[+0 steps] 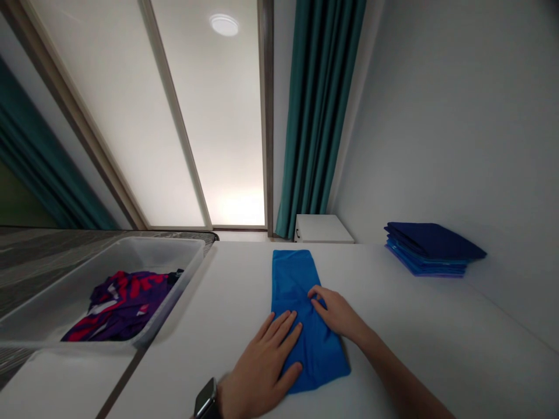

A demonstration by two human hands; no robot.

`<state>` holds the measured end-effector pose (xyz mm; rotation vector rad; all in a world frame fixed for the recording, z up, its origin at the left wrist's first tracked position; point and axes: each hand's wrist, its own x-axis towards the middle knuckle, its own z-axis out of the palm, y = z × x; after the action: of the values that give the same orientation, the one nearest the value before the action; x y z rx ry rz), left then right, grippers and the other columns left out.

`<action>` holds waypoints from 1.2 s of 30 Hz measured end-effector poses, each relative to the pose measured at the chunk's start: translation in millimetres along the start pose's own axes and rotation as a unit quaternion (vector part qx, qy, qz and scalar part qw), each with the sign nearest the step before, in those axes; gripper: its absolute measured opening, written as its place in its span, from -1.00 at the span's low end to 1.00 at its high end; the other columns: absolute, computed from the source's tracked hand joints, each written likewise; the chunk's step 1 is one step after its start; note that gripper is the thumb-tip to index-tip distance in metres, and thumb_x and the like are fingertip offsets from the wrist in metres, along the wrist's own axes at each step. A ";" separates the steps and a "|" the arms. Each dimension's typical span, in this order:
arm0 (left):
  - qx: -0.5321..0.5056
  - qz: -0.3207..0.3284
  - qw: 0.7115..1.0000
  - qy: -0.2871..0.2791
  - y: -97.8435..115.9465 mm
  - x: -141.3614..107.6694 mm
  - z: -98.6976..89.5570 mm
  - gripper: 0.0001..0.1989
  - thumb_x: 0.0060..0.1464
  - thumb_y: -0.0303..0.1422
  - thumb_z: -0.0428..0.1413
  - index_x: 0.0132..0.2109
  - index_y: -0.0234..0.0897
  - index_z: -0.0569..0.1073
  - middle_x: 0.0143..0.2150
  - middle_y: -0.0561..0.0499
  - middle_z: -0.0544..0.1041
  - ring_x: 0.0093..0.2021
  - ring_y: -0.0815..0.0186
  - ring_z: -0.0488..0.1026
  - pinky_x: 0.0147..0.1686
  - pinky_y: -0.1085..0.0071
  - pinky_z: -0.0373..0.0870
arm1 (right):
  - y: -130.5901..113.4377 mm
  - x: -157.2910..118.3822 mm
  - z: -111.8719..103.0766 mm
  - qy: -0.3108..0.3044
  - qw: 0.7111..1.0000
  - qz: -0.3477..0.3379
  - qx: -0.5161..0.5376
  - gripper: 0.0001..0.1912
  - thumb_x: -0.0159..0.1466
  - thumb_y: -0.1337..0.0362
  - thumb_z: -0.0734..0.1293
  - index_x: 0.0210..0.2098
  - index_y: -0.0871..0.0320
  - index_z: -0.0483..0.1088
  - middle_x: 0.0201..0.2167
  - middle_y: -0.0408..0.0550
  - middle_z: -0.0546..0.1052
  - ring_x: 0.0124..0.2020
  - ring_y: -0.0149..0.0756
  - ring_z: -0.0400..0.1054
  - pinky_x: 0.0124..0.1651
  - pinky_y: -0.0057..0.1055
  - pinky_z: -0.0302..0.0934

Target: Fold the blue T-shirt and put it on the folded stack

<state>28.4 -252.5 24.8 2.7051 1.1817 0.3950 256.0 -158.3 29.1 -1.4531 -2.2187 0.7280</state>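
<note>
A bright blue cloth (293, 273), folded into a long narrow strip, lies on the white table (209, 326). Resting on the cloth's lower left part is my left hand (266, 366), palm down with its fingers spread. At the cloth's right side, around mid-length, my right hand (332, 311) touches it with thumb and forefinger curved toward each other; a small gap shows between them, and the fabric there is slightly wrinkled.
A translucent plastic bin (161, 250) at the left holds a crumpled purple and red garment (126, 302). A stack of folded blue cloths (430, 247) sits at the right by the wall. Beyond the table stands a white cabinet (323, 228) below a teal curtain (323, 110).
</note>
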 end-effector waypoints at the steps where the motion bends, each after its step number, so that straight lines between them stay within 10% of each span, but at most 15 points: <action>1: 0.003 -0.002 1.000 0.002 0.3 0.1 0.4 -0.35 0.33 -0.18 -0.06 0.44 -0.08 -0.15 0.44 -0.02 -0.02 0.40 0.11 0.01 0.35 0.00 0.03 | 0.4 -1.4 -1.9 0.013 1.000 0.010 0.008 -0.76 0.29 0.30 0.16 -0.11 0.11 0.38 -0.28 -0.07 0.51 -0.21 -0.25 0.40 -0.10 -0.36 0.19; 11: 0.018 -0.003 1.000 0.009 -2.1 1.8 4.7 -0.39 0.34 -0.20 -0.08 0.43 -0.11 -0.09 0.44 -0.04 0.01 0.39 0.10 0.06 0.34 -0.02 0.04 | 1.6 -60.0 -2.5 0.069 0.979 0.116 0.151 -0.60 0.34 0.09 0.05 0.02 0.12 0.31 -0.57 -0.24 0.32 -0.50 -0.29 0.30 -0.38 -0.40 0.16; 19: 0.023 0.001 1.000 0.020 -2.3 1.9 4.8 -0.39 0.34 -0.21 -0.07 0.43 -0.10 -0.08 0.43 -0.03 0.03 0.38 0.11 0.08 0.33 0.00 0.05 | -11.4 -105.9 22.6 0.110 0.970 0.109 0.189 -0.51 0.37 0.00 0.07 0.16 0.10 0.25 -0.40 -0.11 0.45 -0.39 -0.24 0.37 -0.29 -0.36 0.28; 23: 0.027 0.002 0.999 0.023 -2.4 2.3 5.2 -0.38 0.33 -0.22 -0.06 0.43 -0.09 -0.09 0.43 -0.02 0.04 0.38 0.10 0.09 0.33 0.00 0.06 | -15.8 -109.9 30.6 0.114 0.978 0.093 0.146 -0.49 0.34 0.02 0.14 0.23 0.02 0.23 0.01 0.02 0.48 0.01 -0.12 0.37 0.09 -0.21 0.25; 36: 0.044 -0.004 0.999 0.018 -2.8 -1.0 5.4 -0.37 0.33 -0.17 -0.06 0.43 -0.08 -0.10 0.43 -0.04 0.03 0.38 0.09 0.07 0.34 -0.03 -0.01 | -11.0 -109.3 28.6 0.078 0.988 0.115 -0.066 -0.44 0.27 0.27 0.15 0.27 0.07 0.20 -0.07 0.08 0.53 -0.07 -0.05 0.41 0.06 -0.11 0.17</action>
<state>27.5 -251.5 18.7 2.7771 1.2474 0.4010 273.9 -268.6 9.0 -1.7871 -2.0367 0.5235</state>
